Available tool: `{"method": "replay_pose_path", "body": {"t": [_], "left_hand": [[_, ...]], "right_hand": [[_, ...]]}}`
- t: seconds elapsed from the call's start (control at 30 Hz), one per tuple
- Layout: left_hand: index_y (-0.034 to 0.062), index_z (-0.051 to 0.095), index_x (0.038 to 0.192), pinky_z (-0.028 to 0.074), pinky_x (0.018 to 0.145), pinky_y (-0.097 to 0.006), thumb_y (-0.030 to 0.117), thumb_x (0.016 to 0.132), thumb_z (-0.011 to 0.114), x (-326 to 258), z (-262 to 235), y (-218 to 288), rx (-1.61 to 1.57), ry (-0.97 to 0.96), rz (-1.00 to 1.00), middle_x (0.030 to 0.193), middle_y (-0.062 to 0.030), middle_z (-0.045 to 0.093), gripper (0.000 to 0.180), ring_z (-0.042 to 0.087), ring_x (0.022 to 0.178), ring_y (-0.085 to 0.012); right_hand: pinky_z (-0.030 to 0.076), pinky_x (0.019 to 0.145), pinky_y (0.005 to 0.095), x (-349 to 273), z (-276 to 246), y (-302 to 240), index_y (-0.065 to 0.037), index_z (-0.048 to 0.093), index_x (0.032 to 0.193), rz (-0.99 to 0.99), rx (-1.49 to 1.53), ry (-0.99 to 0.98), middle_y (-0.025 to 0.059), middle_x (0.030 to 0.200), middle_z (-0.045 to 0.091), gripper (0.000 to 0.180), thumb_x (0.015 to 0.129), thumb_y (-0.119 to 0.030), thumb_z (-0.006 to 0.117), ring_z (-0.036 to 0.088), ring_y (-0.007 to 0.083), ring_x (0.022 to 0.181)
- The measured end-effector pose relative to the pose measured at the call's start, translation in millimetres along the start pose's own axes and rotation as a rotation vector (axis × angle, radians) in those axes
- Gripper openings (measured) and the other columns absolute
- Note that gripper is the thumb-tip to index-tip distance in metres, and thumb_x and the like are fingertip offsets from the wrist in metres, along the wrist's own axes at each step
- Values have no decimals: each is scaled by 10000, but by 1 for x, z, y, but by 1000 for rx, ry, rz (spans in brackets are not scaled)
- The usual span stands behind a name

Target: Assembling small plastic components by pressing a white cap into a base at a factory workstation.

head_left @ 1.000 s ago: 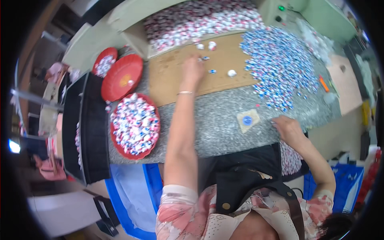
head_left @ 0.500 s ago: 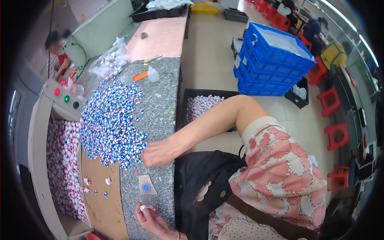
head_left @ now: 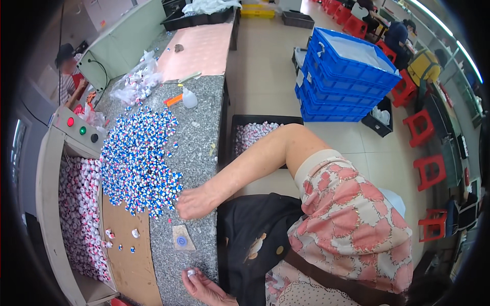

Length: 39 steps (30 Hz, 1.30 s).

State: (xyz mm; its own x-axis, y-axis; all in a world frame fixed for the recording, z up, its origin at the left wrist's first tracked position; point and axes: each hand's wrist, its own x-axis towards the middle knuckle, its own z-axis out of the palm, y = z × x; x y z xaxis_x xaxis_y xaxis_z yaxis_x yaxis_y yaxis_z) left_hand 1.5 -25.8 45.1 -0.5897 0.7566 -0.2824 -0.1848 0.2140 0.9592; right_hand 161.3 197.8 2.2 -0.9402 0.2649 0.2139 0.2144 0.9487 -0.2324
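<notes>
My left hand (head_left: pixel 206 288), low in the picture, pinches a small white rounded piece (head_left: pixel 191 273) between its fingertips, just above the grey speckled tabletop. Farther up, at the right-hand border of a big pile of small blue, white and pink pieces (head_left: pixel 138 163), rests my right hand (head_left: pixel 196 204). Its fingers are curled closed, and whatever they may hold is hidden. Between the two hands lies a small pale plate with a round blue disc (head_left: pixel 181 241) on it. A few loose white-and-red pieces (head_left: pixel 135 233) sit on a brown board left of the plate.
A bin of white-and-pink pieces (head_left: pixel 79 219) stands at the left, below a panel with buttons (head_left: pixel 82 130). Beyond the pile are a white squeeze bottle (head_left: pixel 189 98) and a plastic bag (head_left: pixel 138 84). A black crate (head_left: pixel 245 121) and stacked blue crates (head_left: pixel 347 76) stand on the floor.
My left hand has drawn down and slightly right, still pinching the white piece. My right hand stays closed at the pile's edge. The whole view has shifted slightly.
</notes>
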Motion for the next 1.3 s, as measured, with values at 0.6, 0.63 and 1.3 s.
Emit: {"method": "replay_pose_path", "body": {"t": [0.6,0.63,1.3], "left_hand": [[-47,447,1317,499,922,-254,86,966,531,37,-8,-24,-236,-273,96,1190,-157,578,385,598,1015,-175],[-47,447,1317,499,922,-254,86,966,531,36,-4,-20,-235,-274,95,1190,-157,578,385,598,1015,-175],[-29,492,1286,501,911,-250,36,941,557,23,-8,-24,-218,-165,189,1173,-154,598,357,600,1045,-159]], "right_hand": [[496,534,454,-8,2,4,17,605,648,0,-28,94,184,666,606,176,733,-124,542,642,352,659],[497,534,453,-7,3,3,16,604,642,7,-21,99,186,661,605,179,729,-128,543,642,351,657],[512,553,459,-5,-1,-2,23,637,663,-33,-13,120,201,674,625,130,677,-92,578,650,368,673]]}}
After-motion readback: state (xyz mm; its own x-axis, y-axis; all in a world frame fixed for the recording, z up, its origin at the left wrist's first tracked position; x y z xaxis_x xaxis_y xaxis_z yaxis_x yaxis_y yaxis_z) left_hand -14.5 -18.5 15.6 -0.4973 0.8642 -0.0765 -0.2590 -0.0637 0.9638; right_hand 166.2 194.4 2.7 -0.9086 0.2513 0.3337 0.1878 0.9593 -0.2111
